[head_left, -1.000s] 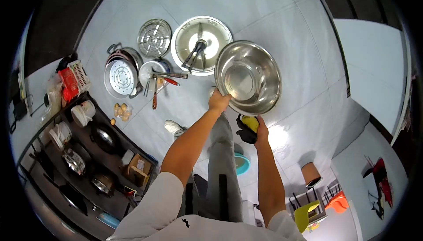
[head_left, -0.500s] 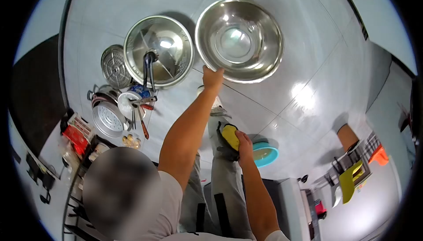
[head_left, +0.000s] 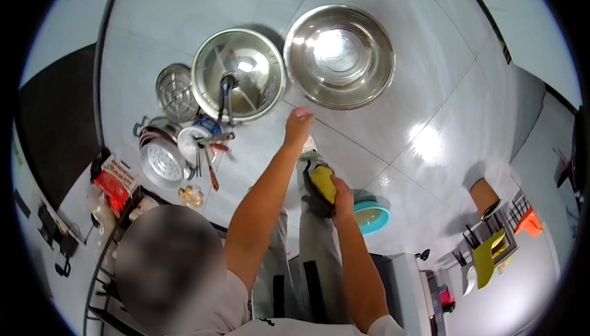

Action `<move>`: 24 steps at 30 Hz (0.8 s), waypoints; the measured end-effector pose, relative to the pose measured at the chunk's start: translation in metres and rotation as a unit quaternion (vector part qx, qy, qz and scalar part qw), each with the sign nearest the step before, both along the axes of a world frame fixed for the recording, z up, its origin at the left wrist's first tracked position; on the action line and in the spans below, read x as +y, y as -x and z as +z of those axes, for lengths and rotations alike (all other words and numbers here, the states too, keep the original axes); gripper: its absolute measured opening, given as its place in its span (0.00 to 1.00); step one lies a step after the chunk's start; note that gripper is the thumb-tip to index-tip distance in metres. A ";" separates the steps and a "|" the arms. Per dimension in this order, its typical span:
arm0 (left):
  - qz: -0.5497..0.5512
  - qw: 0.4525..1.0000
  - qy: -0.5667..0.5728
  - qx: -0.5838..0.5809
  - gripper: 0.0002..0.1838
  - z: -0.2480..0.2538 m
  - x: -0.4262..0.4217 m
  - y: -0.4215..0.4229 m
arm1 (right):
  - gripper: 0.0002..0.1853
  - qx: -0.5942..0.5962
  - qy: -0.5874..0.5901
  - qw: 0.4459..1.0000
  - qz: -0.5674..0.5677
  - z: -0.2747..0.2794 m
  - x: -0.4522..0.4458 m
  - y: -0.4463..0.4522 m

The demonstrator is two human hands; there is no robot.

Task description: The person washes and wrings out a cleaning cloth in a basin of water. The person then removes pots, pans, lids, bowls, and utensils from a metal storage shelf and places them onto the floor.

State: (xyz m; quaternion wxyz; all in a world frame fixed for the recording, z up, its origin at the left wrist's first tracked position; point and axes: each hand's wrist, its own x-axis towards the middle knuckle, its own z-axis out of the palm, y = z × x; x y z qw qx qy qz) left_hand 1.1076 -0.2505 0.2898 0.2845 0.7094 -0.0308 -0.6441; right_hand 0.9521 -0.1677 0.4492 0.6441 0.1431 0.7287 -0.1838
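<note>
My right hand (head_left: 343, 199) is closed round a yellow and dark grey cloth (head_left: 323, 183), bunched in front of my leg. My left hand (head_left: 299, 126) reaches forward with curled fingers and holds nothing. It is just short of the near rim of a wide steel basin (head_left: 381, 84), apart from it. The basin rests on the tiled floor and its inside shines. Left of it, close by, stands a large steel pot or drum (head_left: 203, 84) with a black crank-like handle (head_left: 226, 93) across its near side.
A perforated steel disc (head_left: 178, 93), a steamer pan (head_left: 163, 163) and a white tub (head_left: 187, 145) with utensils lie to the left. Near my right forearm is a turquoise basin (head_left: 384, 218). Chairs, one lime green (head_left: 485, 259), stand at the right.
My left hand has let go of the steel basin's near rim and drawn back slightly. The basin's tilt has changed. My right hand still holds the cloth.
</note>
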 end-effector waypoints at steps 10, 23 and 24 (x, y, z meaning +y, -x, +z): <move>0.123 0.980 0.049 0.146 0.30 0.358 0.084 -0.095 | 0.19 -0.101 0.242 0.946 0.189 0.191 -0.044 -0.111; 0.592 0.694 0.278 -0.302 0.31 0.614 0.403 -0.228 | 0.42 -0.415 0.572 0.286 0.648 0.437 0.174 -0.373; 0.629 0.652 0.288 -0.310 0.34 0.634 0.432 -0.228 | 0.39 -0.439 0.547 0.244 0.669 0.460 0.201 -0.388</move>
